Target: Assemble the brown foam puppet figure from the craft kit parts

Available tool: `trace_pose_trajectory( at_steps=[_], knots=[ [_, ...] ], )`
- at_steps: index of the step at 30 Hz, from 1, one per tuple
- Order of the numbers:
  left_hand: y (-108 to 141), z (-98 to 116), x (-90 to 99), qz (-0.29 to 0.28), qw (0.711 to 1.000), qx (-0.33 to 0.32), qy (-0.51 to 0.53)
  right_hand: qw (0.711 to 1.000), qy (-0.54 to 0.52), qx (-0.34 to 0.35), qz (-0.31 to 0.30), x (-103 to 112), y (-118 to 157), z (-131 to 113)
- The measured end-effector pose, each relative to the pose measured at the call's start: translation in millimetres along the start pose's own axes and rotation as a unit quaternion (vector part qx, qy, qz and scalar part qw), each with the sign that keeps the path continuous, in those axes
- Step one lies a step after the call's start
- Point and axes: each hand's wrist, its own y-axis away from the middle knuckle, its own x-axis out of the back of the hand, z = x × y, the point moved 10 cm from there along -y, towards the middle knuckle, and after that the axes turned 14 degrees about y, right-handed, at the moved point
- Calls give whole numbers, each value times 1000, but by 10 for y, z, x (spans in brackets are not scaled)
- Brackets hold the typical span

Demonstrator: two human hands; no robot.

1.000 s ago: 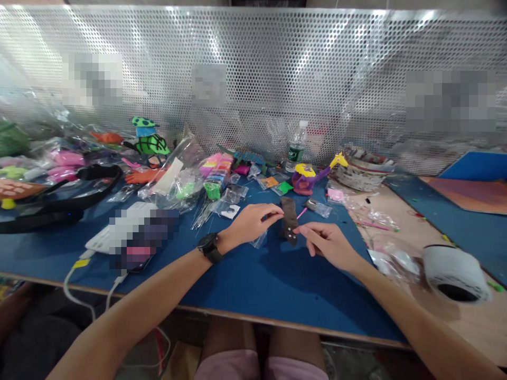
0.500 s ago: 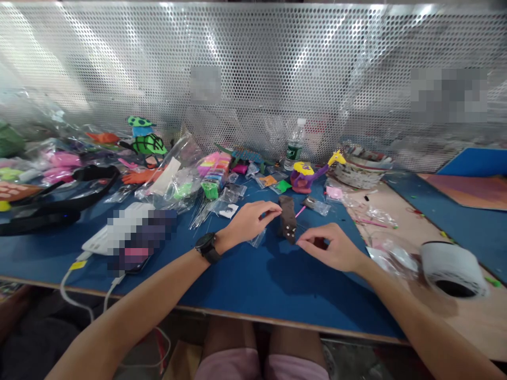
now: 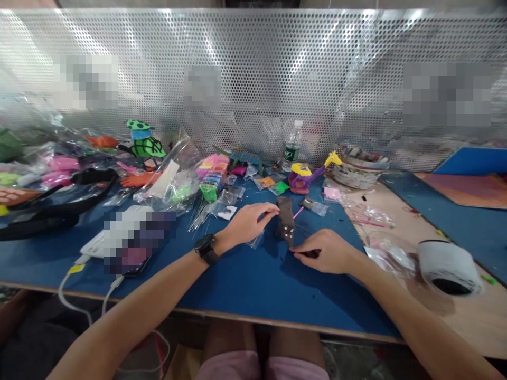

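A dark brown clay figure [image 3: 284,219] with small white dots near its lower end stands on the blue tabletop [image 3: 253,285]. My left hand [image 3: 251,220], below a black wristwatch, has thumb and fingertips closed at the figure's upper left edge. At its lower tip my right hand [image 3: 325,252] pinches with thumb and forefinger; whether something tiny is also between them I cannot make out. Just behind the figure lies a thin pink stick [image 3: 298,212]. A small bag of dark clay [image 3: 314,206] rests to its right.
Behind are a purple and yellow giraffe figure [image 3: 303,182], a water bottle [image 3: 292,148] and a basket [image 3: 356,171]. Thin wires [image 3: 200,212] and clay packets [image 3: 214,177] lie left, near a white power bank [image 3: 114,232]. A white roll [image 3: 449,266] sits at right.
My right hand has moved slightly left and down, its fingertips now at the figure's lower tip. My left hand stays at the figure's upper edge. The view has shifted a little.
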Motion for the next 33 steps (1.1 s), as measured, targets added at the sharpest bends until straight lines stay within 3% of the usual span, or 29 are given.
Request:
trace_pose_trajectory(
  at_steps=[8, 16, 26, 33],
  knots=[
    [7, -20, -8, -4, 1000, 4, -8, 1000, 9, 4, -11, -5, -5, -25],
    [3, -16, -9, -2, 1000, 4, -8, 992, -117, -52, 7, 51, 10, 111],
    [8, -41, -23, -10, 1000, 6, -13, 994, -102, -26, -4, -63, -17, 106],
    [7, -35, -17, -9, 1000, 5, -11, 992, -96, -74, -32, -207, -20, 193]
  ],
)
